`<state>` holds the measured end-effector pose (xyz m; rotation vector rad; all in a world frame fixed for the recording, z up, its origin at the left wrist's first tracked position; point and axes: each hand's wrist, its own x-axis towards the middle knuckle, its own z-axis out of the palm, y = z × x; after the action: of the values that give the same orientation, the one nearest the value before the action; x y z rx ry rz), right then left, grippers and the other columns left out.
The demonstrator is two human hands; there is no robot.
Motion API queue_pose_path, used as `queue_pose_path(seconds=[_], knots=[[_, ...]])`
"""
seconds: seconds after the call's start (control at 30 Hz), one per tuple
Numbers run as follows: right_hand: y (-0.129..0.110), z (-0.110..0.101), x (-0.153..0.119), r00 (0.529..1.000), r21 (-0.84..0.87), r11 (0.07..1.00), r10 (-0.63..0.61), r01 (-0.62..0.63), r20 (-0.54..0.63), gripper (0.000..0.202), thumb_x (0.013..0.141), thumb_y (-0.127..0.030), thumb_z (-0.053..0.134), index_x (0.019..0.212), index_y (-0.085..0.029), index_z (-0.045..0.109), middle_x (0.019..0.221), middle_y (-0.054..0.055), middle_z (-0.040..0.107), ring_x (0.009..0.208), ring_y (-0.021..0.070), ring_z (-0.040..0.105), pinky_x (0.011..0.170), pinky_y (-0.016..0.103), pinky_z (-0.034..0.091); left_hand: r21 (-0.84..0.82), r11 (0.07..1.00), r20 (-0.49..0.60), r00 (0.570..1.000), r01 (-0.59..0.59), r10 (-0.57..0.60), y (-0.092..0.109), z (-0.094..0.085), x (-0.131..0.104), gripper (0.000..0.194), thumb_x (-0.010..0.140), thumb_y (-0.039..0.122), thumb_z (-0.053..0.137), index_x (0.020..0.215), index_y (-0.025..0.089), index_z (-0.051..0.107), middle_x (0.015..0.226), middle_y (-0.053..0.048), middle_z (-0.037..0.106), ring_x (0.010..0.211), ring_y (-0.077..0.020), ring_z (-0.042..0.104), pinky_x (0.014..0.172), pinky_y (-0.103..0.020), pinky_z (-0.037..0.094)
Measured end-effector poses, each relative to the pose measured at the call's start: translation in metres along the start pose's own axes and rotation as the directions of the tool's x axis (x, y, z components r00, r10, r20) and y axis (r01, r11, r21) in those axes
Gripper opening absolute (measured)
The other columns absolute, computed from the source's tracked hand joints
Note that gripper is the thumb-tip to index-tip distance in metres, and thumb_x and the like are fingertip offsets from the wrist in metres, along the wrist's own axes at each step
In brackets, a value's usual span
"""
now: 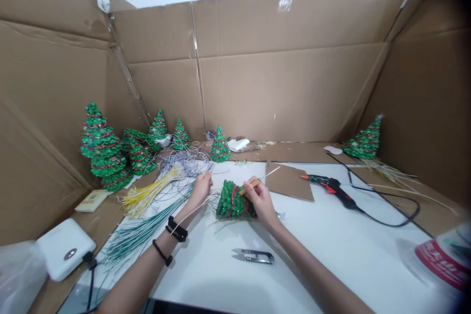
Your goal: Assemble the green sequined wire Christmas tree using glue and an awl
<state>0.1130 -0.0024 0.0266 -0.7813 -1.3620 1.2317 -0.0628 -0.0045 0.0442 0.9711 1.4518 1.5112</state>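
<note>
Work piece: small cone-shaped tree of glittery green trim with red bands [228, 200], lying on its side on the white tabletop [235, 279], between the hands and partly under the right fingers.

Right hand [259, 198]: fingers closed around a short tan wooden-looking handle [249, 187], its near end at the green trim. A thin pale rod [273, 172] slants up and away beyond the grip; cannot tell whether it belongs to the handle.

Left hand [201, 187]: narrow, thumb and fingers pinched together beside the tree, not seen to touch it. Cannot tell whether a strand is caught in the pinch. Loose pale strands lie between this hand and the tree.

Surroundings: open metal thread snips [253, 256] nearer the body than both hands; black-and-orange glue gun [333, 190] well right of the right hand, beside a brown cardboard piece [290, 181]; yellow-and-white strand bundle [150, 191] and dark green strand bundle [142, 235] left of the left hand.

Handling notes (judgement): the tree could roll under one-sided pressure, so steady it lightly, without crushing the trim. Short, controlled handle movements should suit it. Loose strands are best kept untangled and out of the grip; the rod's far end wants clearance.
</note>
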Motion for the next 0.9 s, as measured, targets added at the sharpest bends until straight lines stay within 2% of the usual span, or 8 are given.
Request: queue_pose_path(seconds=[0.13,0.23,0.33,0.47,0.57,0.63,0.77,0.9], knots=[[-0.003,-0.005,0.000,0.999,0.094,0.995,0.028,-0.025,-0.035,0.036,0.075,-0.054,0.058,0.070,-0.021,0.046,0.057,-0.006,0.036,0.051,0.0109,0.033,0.051,0.025,0.027,-0.137,0.990,0.027,0.999,0.042,-0.039,0.026,-0.032,0.001,0.037,0.076,0.039,0.051,0.054,0.021,0.028,0.045,0.011,0.024,0.034,-0.0027,0.014,0.038,-0.018,0.010],[-0.004,-0.006,0.000,1.000,0.092,0.996,0.006,-0.004,-0.026,0.033,0.079,-0.052,0.055,0.071,-0.021,0.048,0.053,-0.007,0.033,0.051,0.0117,0.032,0.054,0.026,0.026,-0.520,0.854,0.039,0.998,-0.020,0.047,0.057,-0.059,-0.006,0.035,0.080,0.028,0.050,0.055,0.019,0.027,0.047,0.010,0.023,0.035,-0.0027,0.018,0.037,-0.017,0.015],[-0.004,-0.007,0.001,0.999,0.045,0.998,-0.035,0.035,-0.012,0.031,0.084,-0.049,0.048,0.073,-0.021,0.051,0.054,-0.005,0.036,0.055,0.0132,0.036,0.059,0.027,0.029,-0.679,0.720,0.010,0.979,-0.142,0.203,0.085,-0.077,-0.026,0.033,0.085,0.021,0.044,0.056,0.018,0.029,0.049,0.008,0.024,0.038,-0.0037,0.023,0.038,-0.018,0.020],[-0.016,-0.009,-0.002,0.991,-0.137,0.982,-0.132,0.130,-0.004,0.030,0.087,-0.044,0.043,0.076,-0.021,0.058,0.065,0.000,0.047,0.067,0.0170,0.045,0.071,0.031,0.034,-0.703,0.605,-0.145,0.909,-0.373,0.391,0.111,-0.085,-0.061,0.034,0.089,0.019,0.039,0.056,0.017,0.029,0.050,0.007,0.023,0.041,-0.0050,0.024,0.040,-0.019,0.023],[-0.034,-0.004,-0.018,0.956,-0.294,0.912,-0.290,0.287,0.034,0.027,0.085,-0.041,0.048,0.077,-0.022,0.065,0.090,0.006,0.053,0.093,0.0230,0.048,0.087,0.035,0.033,-0.724,0.552,-0.157,0.878,-0.414,0.453,0.122,-0.078,-0.084,0.035,0.090,0.020,0.037,0.056,0.017,0.027,0.051,0.006,0.021,0.043,-0.0060,0.024,0.041,-0.020,0.024],[-0.049,0.005,-0.035,0.950,-0.277,0.908,-0.304,0.313,0.076,0.026,0.086,-0.039,0.047,0.083,-0.023,0.066,0.097,0.007,0.053,0.098,0.0239,0.047,0.087,0.035,0.034,-0.754,0.512,-0.151,0.867,-0.411,0.475,0.124,-0.066,-0.097,0.036,0.090,0.021,0.037,0.057,0.018,0.024,0.051,0.006,0.019,0.043,-0.0063,0.023,0.041,-0.021,0.024],[-0.075,0.024,-0.070,0.981,-0.074,0.992,-0.086,0.100,0.174,0.027,0.088,-0.041,0.044,0.098,-0.023,0.061,0.071,0.001,0.051,0.069,0.0170,0.049,0.064,0.028,0.039,-0.829,0.410,-0.140,0.851,-0.380,0.506,0.115,-0.034,-0.119,0.040,0.089,0.024,0.042,0.058,0.018,0.017,0.051,0.006,0.016,0.043,-0.0066,0.021,0.041,-0.021,0.024],[-0.094,0.034,-0.094,0.988,0.056,0.996,0.062,-0.071,0.139,0.030,0.082,-0.049,0.051,0.082,-0.020,0.059,0.059,-0.002,0.043,0.056,0.0126,0.040,0.052,0.023,0.033,-0.883,0.318,-0.128,0.830,-0.344,0.543,0.098,-0.005,-0.139,0.043,0.088,0.026,0.045,0.057,0.019,0.016,0.050,0.006,0.014,0.042,-0.0074,0.017,0.040,-0.021,0.024]])
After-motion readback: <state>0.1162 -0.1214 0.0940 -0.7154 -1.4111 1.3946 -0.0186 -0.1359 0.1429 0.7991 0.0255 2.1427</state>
